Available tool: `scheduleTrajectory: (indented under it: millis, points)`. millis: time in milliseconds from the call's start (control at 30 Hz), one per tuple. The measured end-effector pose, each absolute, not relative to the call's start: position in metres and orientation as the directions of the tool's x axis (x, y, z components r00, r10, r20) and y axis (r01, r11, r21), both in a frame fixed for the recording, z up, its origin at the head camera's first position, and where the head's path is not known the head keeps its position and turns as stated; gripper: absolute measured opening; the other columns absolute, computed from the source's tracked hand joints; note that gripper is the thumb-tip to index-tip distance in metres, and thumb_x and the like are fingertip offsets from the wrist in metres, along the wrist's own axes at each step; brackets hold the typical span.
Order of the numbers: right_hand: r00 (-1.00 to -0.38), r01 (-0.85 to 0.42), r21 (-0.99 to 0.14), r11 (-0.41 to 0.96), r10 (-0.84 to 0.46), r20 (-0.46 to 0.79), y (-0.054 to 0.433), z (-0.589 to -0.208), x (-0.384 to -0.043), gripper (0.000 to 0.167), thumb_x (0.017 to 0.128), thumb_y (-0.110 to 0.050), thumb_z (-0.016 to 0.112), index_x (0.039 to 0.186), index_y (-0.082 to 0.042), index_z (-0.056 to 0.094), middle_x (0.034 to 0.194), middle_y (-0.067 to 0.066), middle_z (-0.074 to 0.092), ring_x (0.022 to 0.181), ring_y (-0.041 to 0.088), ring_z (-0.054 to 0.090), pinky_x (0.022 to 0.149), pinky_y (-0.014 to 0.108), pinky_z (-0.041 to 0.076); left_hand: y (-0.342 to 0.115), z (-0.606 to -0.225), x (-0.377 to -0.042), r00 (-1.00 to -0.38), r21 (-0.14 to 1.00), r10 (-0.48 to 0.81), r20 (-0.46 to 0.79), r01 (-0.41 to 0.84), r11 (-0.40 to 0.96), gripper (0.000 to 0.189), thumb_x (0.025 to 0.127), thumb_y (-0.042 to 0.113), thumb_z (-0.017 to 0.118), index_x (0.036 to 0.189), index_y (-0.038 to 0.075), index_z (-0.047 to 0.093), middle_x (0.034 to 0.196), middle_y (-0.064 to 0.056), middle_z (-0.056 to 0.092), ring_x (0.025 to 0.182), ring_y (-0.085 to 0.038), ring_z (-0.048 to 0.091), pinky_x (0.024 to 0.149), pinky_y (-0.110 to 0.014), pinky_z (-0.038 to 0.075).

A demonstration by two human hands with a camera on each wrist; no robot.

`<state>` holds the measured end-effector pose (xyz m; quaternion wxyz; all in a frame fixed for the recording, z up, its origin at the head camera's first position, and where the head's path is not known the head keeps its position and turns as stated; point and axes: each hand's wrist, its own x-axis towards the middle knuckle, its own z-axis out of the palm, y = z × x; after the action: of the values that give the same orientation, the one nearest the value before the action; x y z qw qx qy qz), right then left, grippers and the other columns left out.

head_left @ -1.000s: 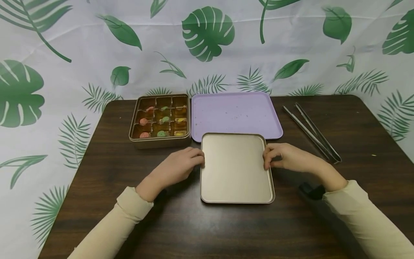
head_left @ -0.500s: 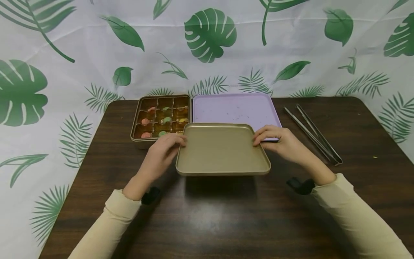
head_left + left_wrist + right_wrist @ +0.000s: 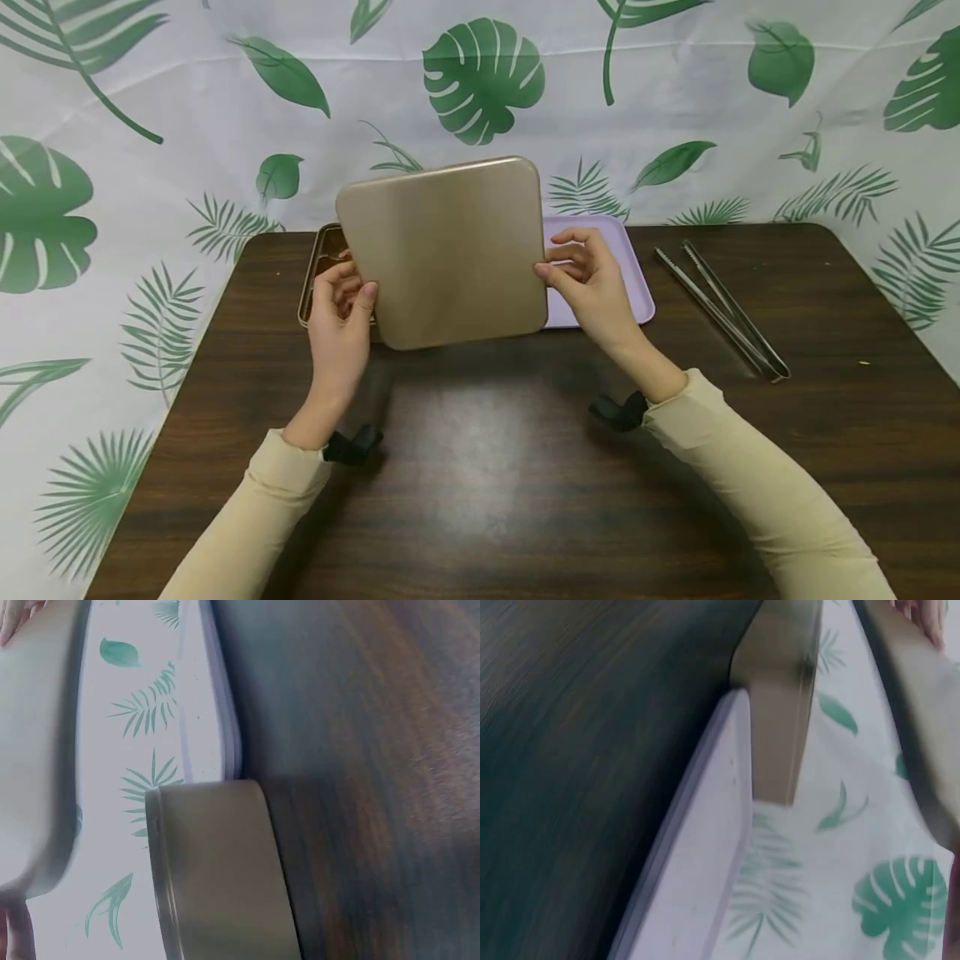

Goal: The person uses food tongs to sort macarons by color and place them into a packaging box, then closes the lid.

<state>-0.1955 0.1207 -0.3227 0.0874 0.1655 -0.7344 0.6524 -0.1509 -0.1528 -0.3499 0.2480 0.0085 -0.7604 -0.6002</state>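
A square gold metal lid is held up above the table, tilted, its smooth outer face toward the head view. My left hand grips its left edge, thumb on the near face. At the right edge my right hand pinches it between thumb and fingers. Behind the lid and mostly hidden by it stands a gold tin box; its side wall shows in the left wrist view. A lilac tray lies beside the box, partly covered by the lid and right hand.
Metal tongs lie spread on the right side of the dark wooden table. A white leaf-print cloth hangs behind the table's back edge. A small yellow bit lies far right.
Both hands have raised the lid from near the front of the tray, moved it up and left, and tipped it so its outer face shows. It now covers most of the box.
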Motion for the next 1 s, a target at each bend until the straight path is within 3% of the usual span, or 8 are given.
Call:
scheduleTrajectory:
  millis: [133, 267, 400, 533, 633, 733, 1000]
  points:
    - [-0.930, -0.368, -0.916, 0.161, -0.058, 0.363, 0.101, -0.326, -0.199, 0.023, 0.088, -0.001, 0.065, 0.109, 0.005, 0.059, 0.097, -0.002, 0.068, 0.079, 0.002, 0.066, 0.072, 0.013, 0.052, -0.154, -0.347, -0.157, -0.858, 0.938, -0.392, 0.331, 0.253, 0.237, 0.035, 0.095, 0.014, 0.058, 0.123, -0.004, 0.050, 0.111, -0.015, 0.064, 0.084, 0.005, 0.057, 0.071, -0.010, 0.044]
    - [-0.904, -0.427, -0.857, 0.288, -0.112, 0.413, 0.087, -0.332, -0.200, 0.028, 0.092, -0.006, 0.062, 0.118, 0.002, 0.064, 0.122, 0.015, 0.064, 0.099, 0.018, 0.068, 0.083, 0.018, 0.054, -0.157, -0.344, -0.160, -0.847, 0.937, -0.441, 0.298, 0.172, 0.303, 0.036, 0.097, 0.016, 0.054, 0.129, -0.001, 0.052, 0.115, -0.019, 0.065, 0.084, -0.001, 0.057, 0.072, -0.013, 0.045]
    - [-0.854, -0.520, -0.762, 0.386, -0.270, 0.446, 0.074, -0.341, -0.199, 0.038, 0.096, -0.009, 0.055, 0.132, 0.004, 0.054, 0.143, 0.021, 0.047, 0.117, 0.032, 0.058, 0.097, 0.036, 0.051, -0.161, -0.345, -0.160, -0.850, 0.920, -0.457, 0.263, 0.078, 0.385, 0.043, 0.099, 0.017, 0.045, 0.139, 0.002, 0.047, 0.131, -0.018, 0.057, 0.109, -0.019, 0.057, 0.092, -0.030, 0.048]
    - [-0.858, -0.495, -0.721, 0.485, -0.404, 0.317, 0.062, -0.349, -0.202, 0.062, 0.095, -0.023, 0.060, 0.147, 0.000, 0.034, 0.157, 0.022, 0.022, 0.140, 0.036, 0.033, 0.113, 0.050, 0.033, -0.166, -0.346, -0.162, -0.853, 0.895, -0.440, 0.279, 0.065, 0.441, 0.047, 0.098, 0.016, 0.042, 0.142, 0.002, 0.043, 0.142, -0.018, 0.046, 0.131, -0.030, 0.045, 0.110, -0.043, 0.037]
    - [-0.864, -0.444, -0.715, 0.540, -0.468, 0.184, 0.052, -0.353, -0.207, 0.091, 0.086, -0.034, 0.070, 0.153, -0.005, 0.016, 0.161, 0.019, 0.002, 0.149, 0.035, 0.008, 0.118, 0.053, 0.021, -0.174, -0.347, -0.168, -0.868, 0.879, -0.408, 0.284, 0.065, 0.473, 0.045, 0.098, 0.017, 0.041, 0.141, 0.003, 0.045, 0.144, -0.018, 0.043, 0.136, -0.030, 0.040, 0.113, -0.043, 0.034]
    - [-0.861, -0.421, -0.712, 0.562, -0.495, 0.118, 0.041, -0.359, -0.213, 0.108, 0.079, -0.039, 0.077, 0.154, -0.007, 0.006, 0.161, 0.019, -0.007, 0.149, 0.034, 0.001, 0.119, 0.052, 0.019, -0.184, -0.351, -0.174, -0.891, 0.870, -0.380, 0.249, 0.033, 0.492, 0.045, 0.099, 0.020, 0.041, 0.141, 0.005, 0.047, 0.146, -0.016, 0.042, 0.139, -0.029, 0.037, 0.115, -0.043, 0.031]
    - [-0.871, -0.411, -0.693, 0.592, -0.479, 0.108, 0.015, -0.372, -0.220, 0.106, 0.079, -0.043, 0.076, 0.153, -0.004, 0.012, 0.160, 0.024, -0.002, 0.148, 0.036, 0.010, 0.118, 0.049, 0.024, -0.209, -0.366, -0.185, -0.921, 0.869, -0.374, 0.109, -0.094, 0.485, 0.048, 0.097, 0.026, 0.041, 0.143, 0.011, 0.046, 0.150, -0.010, 0.040, 0.141, -0.025, 0.035, 0.117, -0.040, 0.028]
